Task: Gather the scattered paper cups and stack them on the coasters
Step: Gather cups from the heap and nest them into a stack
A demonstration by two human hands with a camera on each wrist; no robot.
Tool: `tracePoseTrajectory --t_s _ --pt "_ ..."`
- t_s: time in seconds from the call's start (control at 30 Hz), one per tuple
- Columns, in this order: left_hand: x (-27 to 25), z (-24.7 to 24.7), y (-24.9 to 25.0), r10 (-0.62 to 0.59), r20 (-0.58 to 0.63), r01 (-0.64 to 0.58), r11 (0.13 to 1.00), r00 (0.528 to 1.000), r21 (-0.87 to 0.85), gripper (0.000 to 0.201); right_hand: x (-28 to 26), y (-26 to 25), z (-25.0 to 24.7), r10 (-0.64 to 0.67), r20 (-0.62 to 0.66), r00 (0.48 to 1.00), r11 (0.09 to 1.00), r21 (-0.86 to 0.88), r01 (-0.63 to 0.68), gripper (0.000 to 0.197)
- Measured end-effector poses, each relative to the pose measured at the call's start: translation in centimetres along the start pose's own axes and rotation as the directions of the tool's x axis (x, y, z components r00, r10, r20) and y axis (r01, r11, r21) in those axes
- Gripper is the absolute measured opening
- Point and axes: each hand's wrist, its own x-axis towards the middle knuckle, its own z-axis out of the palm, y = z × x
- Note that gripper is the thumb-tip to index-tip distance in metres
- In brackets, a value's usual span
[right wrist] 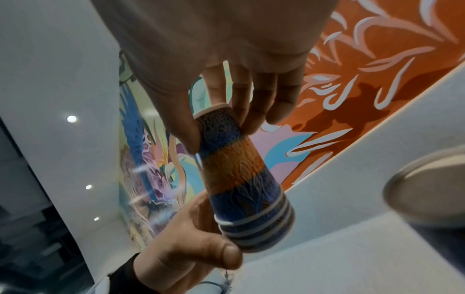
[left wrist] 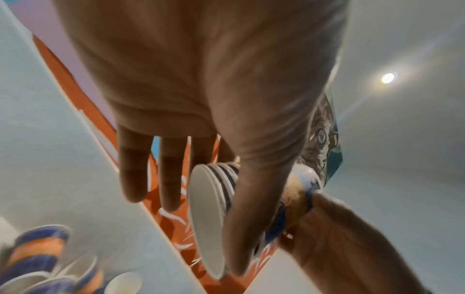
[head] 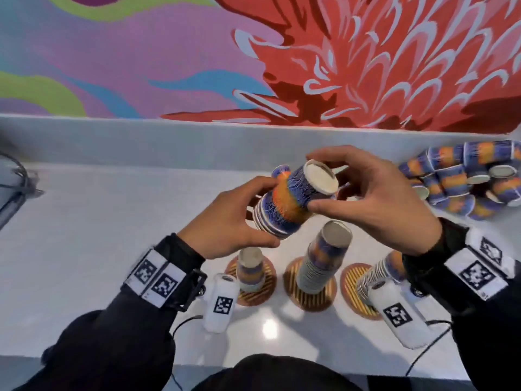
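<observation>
Near the middle of the head view, both hands hold a short nested stack of paper cups (head: 293, 198) in the air, tilted with its white base toward the upper right and its rims toward the lower left. The left hand (head: 225, 221) curls its fingers and thumb round the rim end of the stack. The right hand (head: 375, 198) pinches the base end between thumb and fingertips.

Below them, toward the bottom centre of the frame, three round striped coasters lie in a row on the white worktop (head: 84, 235). The left coaster (head: 260, 292) bears a low upside-down cup stack (head: 249, 268), the middle coaster (head: 310, 299) a taller stack (head: 324, 258), and the right coaster (head: 352, 289) a leaning stack (head: 377, 272) partly hidden by the right wrist.

At the right edge, against the low white ledge, a pile of loose cups (head: 465, 179) lies on its side. A painted mural (head: 366, 57) fills the upper frame.
</observation>
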Motion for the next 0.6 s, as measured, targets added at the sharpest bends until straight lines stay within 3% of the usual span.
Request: tracePoseTrajectory --t_s 0.13,0.27,0.37,0.5,0.6 --pt "-1.9 0.4 -3.7 -0.018 -0.007 0.018 1.0 1.0 -0.003 0.081 0.5 -1.2 4.5 -0.029 0.059 0.998 0.964 -0.263 0.043 0.06" --pt "-2.8 1.3 -7.4 -0.052 0.04 0.053 0.998 0.998 -0.019 0.079 0.8 -0.7 7.7 0.047 0.124 0.991 0.921 -0.39 0.005 0.061" --pt "-3.1 1.6 -9.3 -0.065 0.089 0.066 0.998 0.994 -0.015 0.089 0.8 -0.3 9.1 0.107 0.173 0.979 0.882 -0.47 -0.014 0.067" --pt "-3.0 0.5 -10.2 -0.098 0.136 0.098 0.995 0.986 0.009 0.103 0.2 -1.0 8.7 0.15 0.123 0.981 0.877 -0.475 -0.074 0.073" --pt "-2.2 -1.3 -9.8 -0.076 0.119 0.079 0.997 0.99 -0.02 0.085 0.4 -2.0 6.8 0.125 0.033 0.992 0.91 -0.403 -0.102 0.053"
